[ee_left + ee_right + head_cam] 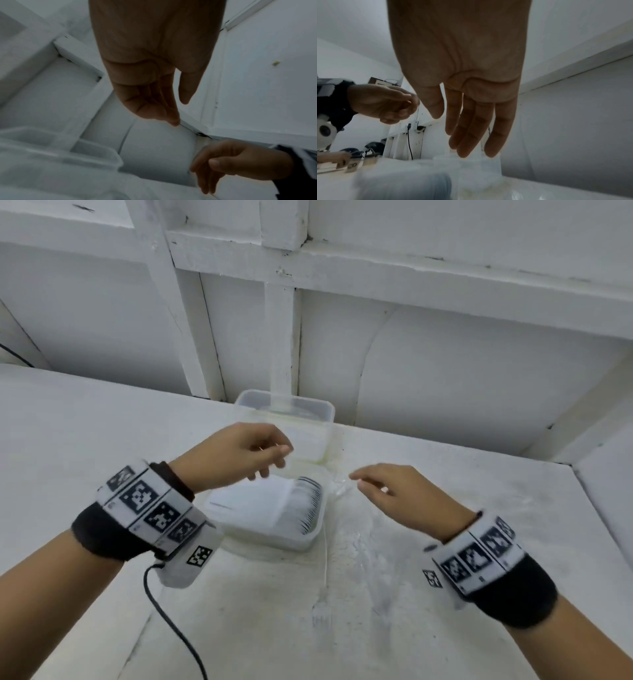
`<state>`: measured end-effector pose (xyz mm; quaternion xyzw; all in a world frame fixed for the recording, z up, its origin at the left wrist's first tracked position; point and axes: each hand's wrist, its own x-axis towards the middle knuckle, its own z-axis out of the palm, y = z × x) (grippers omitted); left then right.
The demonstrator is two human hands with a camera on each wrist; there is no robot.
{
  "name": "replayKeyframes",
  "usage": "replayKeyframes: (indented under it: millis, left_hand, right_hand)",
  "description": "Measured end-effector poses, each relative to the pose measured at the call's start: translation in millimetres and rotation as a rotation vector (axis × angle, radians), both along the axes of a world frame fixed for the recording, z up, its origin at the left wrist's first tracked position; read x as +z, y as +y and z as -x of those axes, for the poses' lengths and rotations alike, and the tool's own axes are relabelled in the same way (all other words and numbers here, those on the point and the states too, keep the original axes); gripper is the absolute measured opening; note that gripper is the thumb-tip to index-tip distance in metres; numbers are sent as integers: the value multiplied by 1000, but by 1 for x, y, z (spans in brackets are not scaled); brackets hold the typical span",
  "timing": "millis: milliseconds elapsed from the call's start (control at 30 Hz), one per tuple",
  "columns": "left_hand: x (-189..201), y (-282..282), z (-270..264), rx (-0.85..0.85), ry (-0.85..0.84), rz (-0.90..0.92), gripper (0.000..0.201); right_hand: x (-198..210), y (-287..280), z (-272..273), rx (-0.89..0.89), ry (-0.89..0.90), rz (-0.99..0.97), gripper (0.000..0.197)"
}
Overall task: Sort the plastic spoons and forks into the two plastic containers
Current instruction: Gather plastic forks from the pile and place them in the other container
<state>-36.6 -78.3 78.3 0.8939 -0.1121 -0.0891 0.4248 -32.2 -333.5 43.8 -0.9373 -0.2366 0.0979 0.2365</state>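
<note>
clear plastic forks (322, 607) on the white table (513, 508) could be missed; right hand (394, 491) open, empty; left hand (236, 453) loosely curled, seemingly empty.

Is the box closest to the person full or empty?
Not empty. The near box holds a neat stack of plastic cutlery lying side by side; spoons or forks, I cannot tell.

workshop-like room | white-painted wooden frame wall (281, 313) | wooden blocks (351, 164)
</note>
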Motion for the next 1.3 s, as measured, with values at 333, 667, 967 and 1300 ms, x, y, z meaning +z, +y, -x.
replayKeyframes:
  millis: [333,667,967,1300]
  left_hand:
    - [-93,-67,79,-383,72,-304,25]
    - [-128,-79,81,-454,-379,-725,36]
    - [-87,-79,84,-208,-358,-69,33]
    - [-90,-75,84,77,-40,125,21]
  right_hand:
    - [-64,-48,99,-153,184,106,33]
    - [-68,-53,117,-197,195,96,33]
    - [-62,-23,80,-211,95,238,31]
    - [-77,8,56,-258,153,430,29]
